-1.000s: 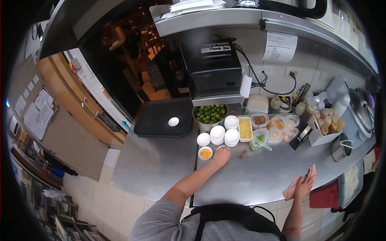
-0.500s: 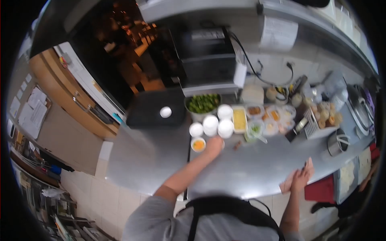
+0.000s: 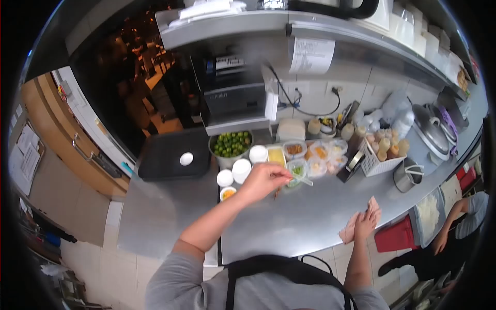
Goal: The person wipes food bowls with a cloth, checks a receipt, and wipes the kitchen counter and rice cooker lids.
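My left hand (image 3: 263, 182) is over the counter with thumb and fingers pinched together, beside a clear tub of chopped greens (image 3: 297, 169). A pale plastic spoon (image 3: 303, 179) slants out of that tub right at my fingertips; whether they grip it or something small I cannot make out. Under my forearm's far side stands a small white bowl with orange and yellow food (image 3: 227, 194). White bowls (image 3: 241, 170) stand just behind my wrist. At the counter's front edge, my right hand (image 3: 366, 226) is closed on a pinkish cloth (image 3: 349, 230).
A pot of green limes (image 3: 231, 145), a yellow-filled tub (image 3: 276, 155) and clear food tubs (image 3: 320, 151) line the back. To the right are a white basket of bottles (image 3: 381, 157) and a metal pot (image 3: 408, 175). Another person (image 3: 462, 227) is at far right.
My left hand has moved right from beside the white bowls to the tub of greens. My right hand stays with the cloth. The view has shifted to the right.
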### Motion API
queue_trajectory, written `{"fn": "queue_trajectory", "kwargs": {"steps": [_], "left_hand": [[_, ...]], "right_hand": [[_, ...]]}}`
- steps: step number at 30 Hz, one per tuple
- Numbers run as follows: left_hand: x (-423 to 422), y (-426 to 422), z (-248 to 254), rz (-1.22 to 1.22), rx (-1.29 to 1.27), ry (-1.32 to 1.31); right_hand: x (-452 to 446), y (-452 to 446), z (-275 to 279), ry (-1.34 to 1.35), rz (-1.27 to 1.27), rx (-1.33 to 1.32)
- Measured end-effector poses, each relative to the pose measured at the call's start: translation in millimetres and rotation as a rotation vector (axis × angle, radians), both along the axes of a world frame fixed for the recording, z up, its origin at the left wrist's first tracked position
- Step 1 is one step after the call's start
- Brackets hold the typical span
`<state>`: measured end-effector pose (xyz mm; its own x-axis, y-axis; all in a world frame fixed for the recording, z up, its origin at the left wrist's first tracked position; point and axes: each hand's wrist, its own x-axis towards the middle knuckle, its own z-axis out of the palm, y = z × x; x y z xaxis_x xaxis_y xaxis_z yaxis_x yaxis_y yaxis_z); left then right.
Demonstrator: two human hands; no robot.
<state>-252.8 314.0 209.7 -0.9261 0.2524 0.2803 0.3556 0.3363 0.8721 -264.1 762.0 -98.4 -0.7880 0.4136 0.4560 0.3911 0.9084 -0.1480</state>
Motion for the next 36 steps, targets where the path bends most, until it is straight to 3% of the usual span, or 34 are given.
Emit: {"fn": "queue_trajectory", "kwargs": {"steps": [1,6,10,14,17,21,23,24,26,27,30,32,36], "left_hand": [[12,0,18,-0.090,0.057,-0.042],[81,-3,119,-0.463,0.087,0.380],[109,-9,151,-0.764,0.234,0.464],[123,-12,170,-0.851,0.136,0.527],[131,-14,163,-0.823,0.120,0.666],[158,-11,161,-0.767,0.186,0.659],[179,-4,162,-0.579,0.453,0.461],[176,-9,166,-0.576,0.439,0.475],[166,-22,179,-0.763,0.153,0.705],[167,-26,186,-0.763,0.138,0.723],[183,-33,208,-0.801,0.017,0.558],[199,-35,212,-0.522,-0.234,0.745],[187,-36,211,-0.690,-0.210,0.854]], "right_hand": [[0,0,0,0.012,-0.003,0.019],[-2,0,3,0.016,0.002,0.033],[-3,0,2,0.028,-0.016,0.047],[-3,-3,5,0.010,-0.041,0.031],[-6,1,-2,-0.007,-0.059,0.056],[-5,-2,1,0.004,-0.046,0.007],[-7,2,-3,-0.032,-0.087,0.020],[-7,2,-5,-0.017,-0.078,0.012],[-7,5,-8,-0.002,-0.078,0.018],[-7,3,-4,0.020,-0.074,0.012],[-7,4,-8,0.012,-0.065,-0.015],[-5,0,-1,0.005,-0.066,-0.036],[-7,4,-7,0.010,-0.059,-0.062]]}}
